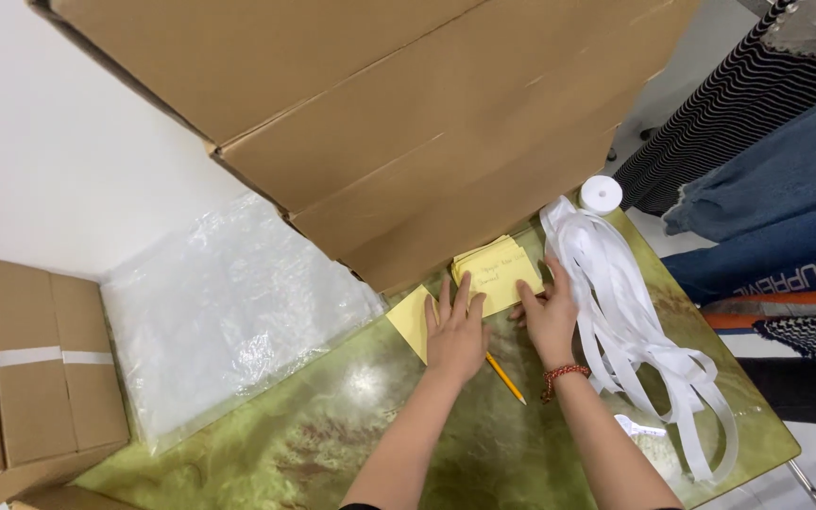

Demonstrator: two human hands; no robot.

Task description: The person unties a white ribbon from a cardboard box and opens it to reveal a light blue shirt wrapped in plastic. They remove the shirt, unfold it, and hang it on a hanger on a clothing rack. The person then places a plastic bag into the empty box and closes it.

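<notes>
1. The left hand lies flat with its fingers spread, palm down, its fingertips on the near edge of a stack of yellow note cards.
2. The right hand is also open and flat, fingers stretched left so they touch the stack's near right corner; a red beaded bracelet circles its wrist.
3. The stack sits on the green marbled bench, close against the foot of the big cardboard boxes on the far side. Its top card carries some handwriting.
4. A single yellow sheet lies just left of the stack, partly under the left hand.
5. A yellow pencil rests on the bench between the two wrists, pointing near and right.
6. Right of the right hand, loose white ribbon trails along the bench, with its roll at the far end.
7. Far to the left lies a clear plastic bag, then a taped carton.
8. Clothes hang beyond the bench's right edge.
</notes>
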